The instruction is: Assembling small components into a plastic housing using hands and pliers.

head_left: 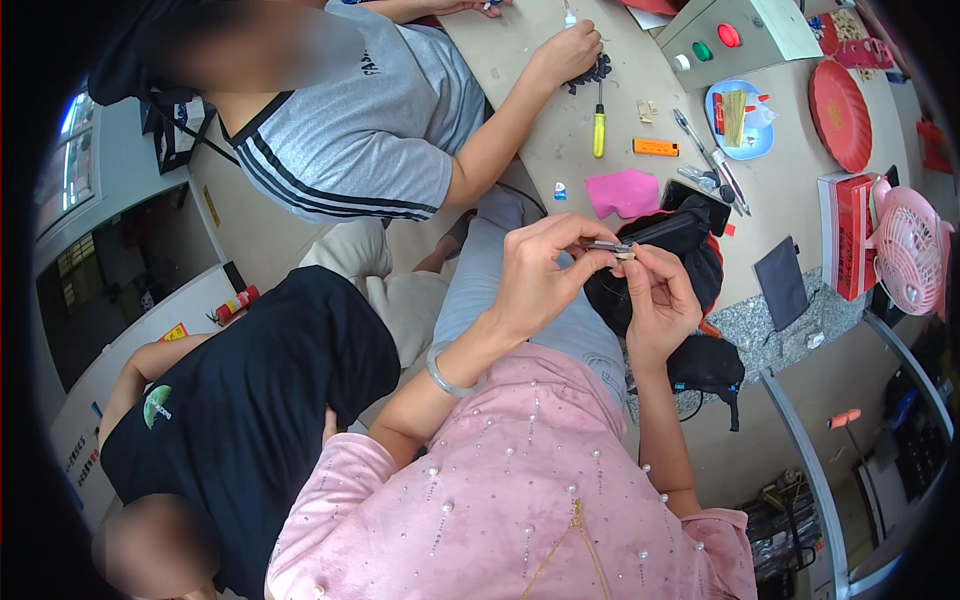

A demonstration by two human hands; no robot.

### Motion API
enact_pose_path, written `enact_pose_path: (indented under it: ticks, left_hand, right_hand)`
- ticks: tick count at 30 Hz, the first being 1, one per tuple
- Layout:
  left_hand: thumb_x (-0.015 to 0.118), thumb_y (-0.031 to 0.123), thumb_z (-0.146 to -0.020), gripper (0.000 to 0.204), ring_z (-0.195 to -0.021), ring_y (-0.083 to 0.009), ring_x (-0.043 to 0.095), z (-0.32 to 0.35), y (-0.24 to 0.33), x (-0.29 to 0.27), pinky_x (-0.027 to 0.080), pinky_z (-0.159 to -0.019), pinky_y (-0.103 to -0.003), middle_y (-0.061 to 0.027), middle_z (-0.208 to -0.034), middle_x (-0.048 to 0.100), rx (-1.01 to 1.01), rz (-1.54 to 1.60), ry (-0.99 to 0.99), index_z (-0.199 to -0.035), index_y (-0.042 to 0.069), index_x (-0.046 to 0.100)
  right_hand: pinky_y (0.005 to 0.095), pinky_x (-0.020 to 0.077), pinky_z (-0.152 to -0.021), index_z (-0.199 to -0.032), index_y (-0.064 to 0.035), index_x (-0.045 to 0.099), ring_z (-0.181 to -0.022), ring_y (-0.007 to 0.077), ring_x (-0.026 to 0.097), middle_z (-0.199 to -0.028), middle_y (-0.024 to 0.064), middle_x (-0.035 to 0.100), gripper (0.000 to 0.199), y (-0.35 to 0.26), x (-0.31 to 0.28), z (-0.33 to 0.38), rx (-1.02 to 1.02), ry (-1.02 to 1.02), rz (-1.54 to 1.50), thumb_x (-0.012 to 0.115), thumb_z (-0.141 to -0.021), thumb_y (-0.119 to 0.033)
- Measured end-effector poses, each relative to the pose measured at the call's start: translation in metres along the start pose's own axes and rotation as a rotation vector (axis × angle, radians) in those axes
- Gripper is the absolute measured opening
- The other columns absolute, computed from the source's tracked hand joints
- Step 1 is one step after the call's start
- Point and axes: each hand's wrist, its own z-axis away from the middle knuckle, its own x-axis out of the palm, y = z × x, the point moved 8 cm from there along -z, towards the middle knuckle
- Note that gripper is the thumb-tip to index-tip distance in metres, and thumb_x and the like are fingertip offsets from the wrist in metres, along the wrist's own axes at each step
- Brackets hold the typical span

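My left hand (545, 270) is closed, its thumb and fingers pinching a slim metal tool (603, 246), perhaps tweezers; its exact kind is too small to tell. Facing it, my right hand (662, 298) pinches a tiny pale piece (625, 256) at the tool's tip. Both hands meet above my lap, in front of the table's near edge. Just behind and below them is a black bag (655, 262) with red edging. A pink cloth (621, 195) lies on the table just beyond my fingers.
A yellow-handled screwdriver (599, 135), orange lighter (655, 147), pens (712, 160) and blue tray (763, 147) lie on the table. Farther right are a red plate (838, 115) and pink fan (910, 250). At left, a co-worker's hand (572, 52) works over dark small parts; another person (250, 400) stands nearby.
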Motion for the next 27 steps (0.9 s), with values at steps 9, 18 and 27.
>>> enact_pose_path:
  ticks: [9, 18, 27]
  left_hand:
    - [0.077, 0.002, -0.068, 0.022, -0.064, -0.0144, 0.062, 0.002, 0.008, 0.006, 0.049, -0.058, -0.025, -0.0084, -0.077, 0.067, 0.017, -0.024, 0.059, -0.089, -0.001, 0.070]
    - [0.071, -0.007, -0.069, 0.020, -0.067, -0.0181, 0.065, 0.003, 0.017, 0.003, 0.051, -0.057, -0.027, -0.0106, -0.082, 0.064, 0.158, -0.064, 0.097, -0.088, -0.003, 0.067]
    - [0.066, -0.012, -0.066, 0.022, -0.064, -0.0221, 0.064, 0.009, 0.020, -0.008, 0.051, -0.055, -0.029, -0.0115, -0.082, 0.065, 0.251, -0.069, 0.163, -0.086, -0.002, 0.067]
  right_hand:
    - [0.0219, 0.0500, -0.070, -0.099, 0.0079, 0.063, -0.080, 0.0103, 0.060, -0.096, 0.0111, 0.062, 0.013, 0.010, -0.005, 0.005, 0.029, 0.098, 0.013, 0.061, -0.086, 0.008]
    - [0.0264, 0.0523, -0.071, -0.098, 0.0071, 0.066, -0.080, 0.0176, 0.064, -0.094, 0.0144, 0.065, 0.019, -0.020, 0.002, 0.001, -0.185, 0.069, 0.305, 0.063, -0.080, 0.012]
    - [0.0280, 0.0538, -0.068, -0.098, 0.0062, 0.067, -0.078, 0.0204, 0.065, -0.091, 0.0157, 0.066, 0.021, -0.038, 0.017, 0.003, -0.339, 0.038, 0.423, 0.066, -0.078, 0.011]
